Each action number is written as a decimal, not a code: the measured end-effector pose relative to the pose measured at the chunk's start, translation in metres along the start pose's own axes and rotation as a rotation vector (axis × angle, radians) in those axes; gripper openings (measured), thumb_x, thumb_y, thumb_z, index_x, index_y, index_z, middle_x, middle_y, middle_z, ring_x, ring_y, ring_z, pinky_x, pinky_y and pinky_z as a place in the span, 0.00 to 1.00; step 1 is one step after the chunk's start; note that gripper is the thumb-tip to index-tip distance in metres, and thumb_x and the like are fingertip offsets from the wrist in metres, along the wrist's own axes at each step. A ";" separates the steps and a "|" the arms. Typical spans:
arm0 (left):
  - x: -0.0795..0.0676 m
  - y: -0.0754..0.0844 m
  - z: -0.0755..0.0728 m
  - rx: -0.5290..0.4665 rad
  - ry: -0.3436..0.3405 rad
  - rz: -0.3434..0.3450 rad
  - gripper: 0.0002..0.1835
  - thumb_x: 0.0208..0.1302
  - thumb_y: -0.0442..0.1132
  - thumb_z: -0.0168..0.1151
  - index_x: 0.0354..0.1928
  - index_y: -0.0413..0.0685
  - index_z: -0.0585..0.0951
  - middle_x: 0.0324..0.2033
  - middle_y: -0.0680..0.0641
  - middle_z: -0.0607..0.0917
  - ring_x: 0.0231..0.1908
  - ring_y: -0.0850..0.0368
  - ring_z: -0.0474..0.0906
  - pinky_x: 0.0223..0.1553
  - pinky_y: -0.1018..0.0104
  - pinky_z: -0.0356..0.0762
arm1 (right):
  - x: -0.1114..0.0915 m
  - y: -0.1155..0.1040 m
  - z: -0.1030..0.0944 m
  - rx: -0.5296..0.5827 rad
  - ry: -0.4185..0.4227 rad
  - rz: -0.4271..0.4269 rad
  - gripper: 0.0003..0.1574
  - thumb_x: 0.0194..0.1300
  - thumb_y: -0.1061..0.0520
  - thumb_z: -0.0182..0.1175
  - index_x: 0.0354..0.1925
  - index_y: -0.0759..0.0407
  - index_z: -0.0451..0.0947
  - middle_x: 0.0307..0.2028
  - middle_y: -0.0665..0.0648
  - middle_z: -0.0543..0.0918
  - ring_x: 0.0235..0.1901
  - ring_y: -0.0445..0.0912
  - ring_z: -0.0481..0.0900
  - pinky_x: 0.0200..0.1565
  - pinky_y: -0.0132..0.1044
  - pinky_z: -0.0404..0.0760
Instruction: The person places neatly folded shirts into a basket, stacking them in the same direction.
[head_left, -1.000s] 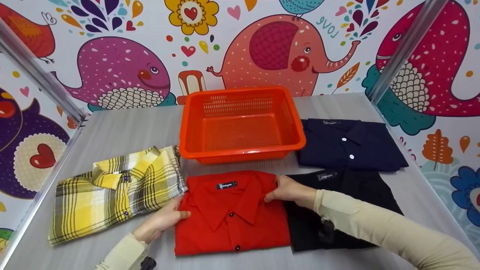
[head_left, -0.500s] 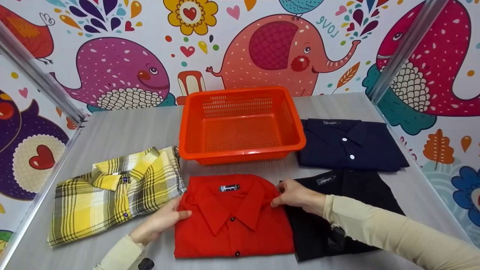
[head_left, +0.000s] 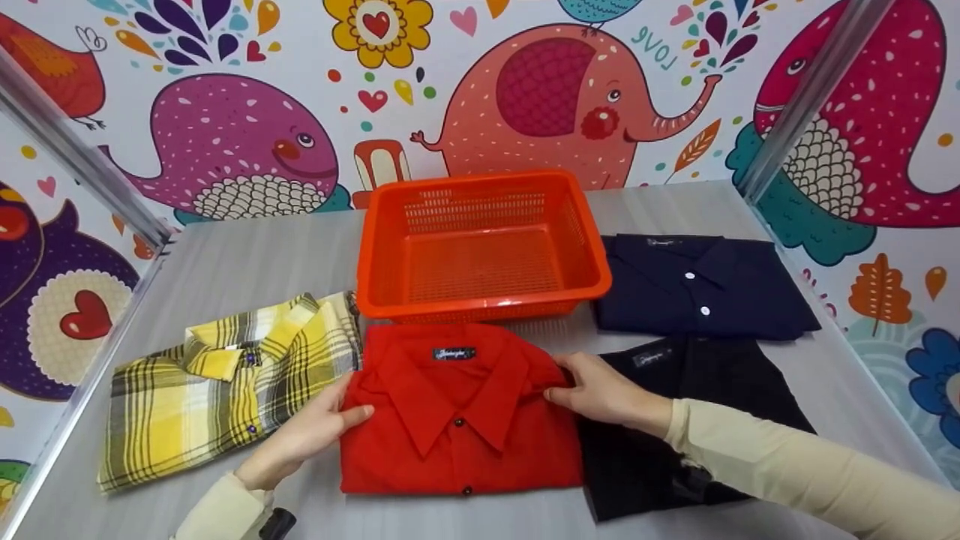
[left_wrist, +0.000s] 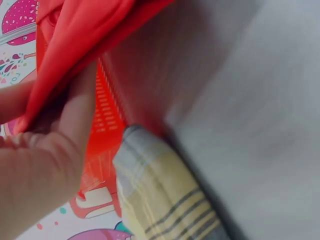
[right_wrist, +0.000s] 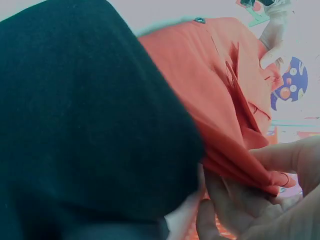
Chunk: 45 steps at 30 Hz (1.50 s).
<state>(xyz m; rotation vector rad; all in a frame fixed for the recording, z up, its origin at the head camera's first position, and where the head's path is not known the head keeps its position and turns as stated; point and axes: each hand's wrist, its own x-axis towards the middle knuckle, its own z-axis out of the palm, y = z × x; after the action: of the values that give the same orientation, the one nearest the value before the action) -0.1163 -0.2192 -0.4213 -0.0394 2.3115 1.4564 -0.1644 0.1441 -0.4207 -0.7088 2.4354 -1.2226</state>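
Between my hands is a folded red shirt [head_left: 457,420] with a dark neck label and black buttons, collar toward the basket. My left hand [head_left: 311,427] grips its left edge, thumb on top and fingers under the cloth, as the left wrist view shows. My right hand [head_left: 607,390] pinches the right edge; in the right wrist view its fingers [right_wrist: 232,200] go beneath the red fabric. In the left wrist view the shirt's edge is raised above the grey tabletop. A folded black shirt [head_left: 705,375] lies under and beside my right forearm.
An orange plastic basket [head_left: 484,306] with nothing in it stands just behind the red shirt. A yellow plaid shirt [head_left: 225,390] lies folded at the left, a navy shirt [head_left: 705,292] at the right. Patterned wall panels [head_left: 247,150] enclose the table.
Over the last half second the red shirt has shifted up and slightly left toward the basket, with both hands holding its sides. Earlier, it slid slightly nearer the front. The other shirts stay nearly in place.
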 end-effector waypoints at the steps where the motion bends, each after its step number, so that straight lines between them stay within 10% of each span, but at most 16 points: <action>1: -0.001 0.001 -0.002 0.004 0.003 0.006 0.39 0.67 0.33 0.56 0.71 0.24 0.47 0.71 0.29 0.50 0.70 0.35 0.41 0.67 0.41 0.39 | -0.001 -0.001 -0.002 -0.006 0.010 -0.016 0.12 0.58 0.65 0.62 0.43 0.66 0.79 0.31 0.51 0.82 0.29 0.41 0.76 0.35 0.35 0.76; 10: -0.004 0.008 -0.011 0.033 0.045 0.210 0.29 0.68 0.29 0.54 0.68 0.29 0.59 0.60 0.35 0.72 0.61 0.41 0.66 0.63 0.46 0.58 | -0.005 -0.008 -0.020 0.240 0.087 -0.016 0.41 0.61 0.68 0.63 0.65 0.80 0.55 0.52 0.72 0.78 0.50 0.58 0.78 0.47 0.38 0.78; 18: 0.007 0.029 -0.015 0.008 0.082 0.356 0.19 0.68 0.25 0.51 0.60 0.34 0.68 0.46 0.39 0.80 0.43 0.49 0.79 0.45 0.60 0.78 | 0.005 -0.010 -0.041 0.329 0.258 0.078 0.56 0.56 0.71 0.65 0.72 0.71 0.42 0.44 0.70 0.82 0.42 0.54 0.83 0.40 0.33 0.80; 27: 0.027 0.050 -0.019 0.094 0.175 0.397 0.18 0.67 0.25 0.54 0.58 0.38 0.71 0.48 0.42 0.79 0.49 0.49 0.74 0.55 0.53 0.69 | 0.016 -0.011 -0.058 0.374 0.314 0.129 0.23 0.58 0.68 0.66 0.52 0.74 0.76 0.41 0.63 0.85 0.38 0.43 0.83 0.40 0.33 0.80; 32: 0.036 0.058 -0.025 0.108 0.196 0.420 0.17 0.67 0.27 0.54 0.58 0.37 0.71 0.49 0.41 0.79 0.51 0.49 0.73 0.58 0.52 0.66 | 0.021 -0.013 -0.064 0.378 0.342 0.032 0.19 0.58 0.71 0.65 0.49 0.73 0.77 0.41 0.62 0.85 0.38 0.45 0.82 0.39 0.34 0.81; 45: 0.070 0.080 -0.048 0.056 0.063 0.398 0.16 0.63 0.27 0.59 0.53 0.38 0.75 0.37 0.43 0.82 0.35 0.52 0.76 0.40 0.66 0.74 | 0.045 -0.015 -0.099 -0.029 0.411 -0.164 0.13 0.58 0.69 0.65 0.44 0.68 0.79 0.36 0.61 0.85 0.28 0.47 0.80 0.30 0.29 0.78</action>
<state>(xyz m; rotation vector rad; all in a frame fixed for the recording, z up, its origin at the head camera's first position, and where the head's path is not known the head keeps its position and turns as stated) -0.2148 -0.2112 -0.3595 0.4188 2.5120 1.5879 -0.2450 0.1755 -0.3540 -0.7380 2.7716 -1.5273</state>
